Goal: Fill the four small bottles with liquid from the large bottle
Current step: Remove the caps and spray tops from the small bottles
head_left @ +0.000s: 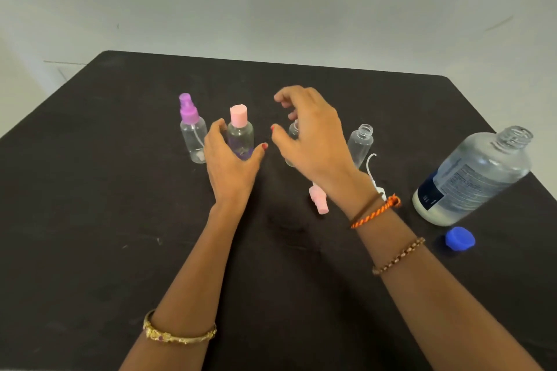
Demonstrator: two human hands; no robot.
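- Clearly, the fingers come first: the left hand [229, 159] has thumb and fingers curved loosely around the pink-capped bottle [240, 137], spread rather than clamped, and whether they touch it I cannot tell.
- The right hand [310, 135] hangs open above the table, fingers spread and curled, holding nothing; it hovers over a third small bottle [293, 132], which it mostly hides.
- My reading is that the step in hand is bringing the next small bottle into position for filling; the pink-capped one looks capped and holds a little purple-tinted liquid low down.
- To do it well, the left hand should close firmly low on the body of the bottle, so that it stays upright while the right hand works.
- The purple spray bottle [193, 132] stands just left of the left hand, close enough to be knocked; a gentle, straight move is wiser.
- An uncapped small bottle [360, 141] stands to the right of the right hand, neck open, and a loose pink cap [318, 199] and a white pump piece [375, 175] lie near the wrist.
- The large bottle [473, 175] stands open at the far right, with its blue cap [460, 238] lying nearer on the black table [90, 220].
- Its wide neck against such narrow mouths suggests a slow, low pour to avoid spilling.
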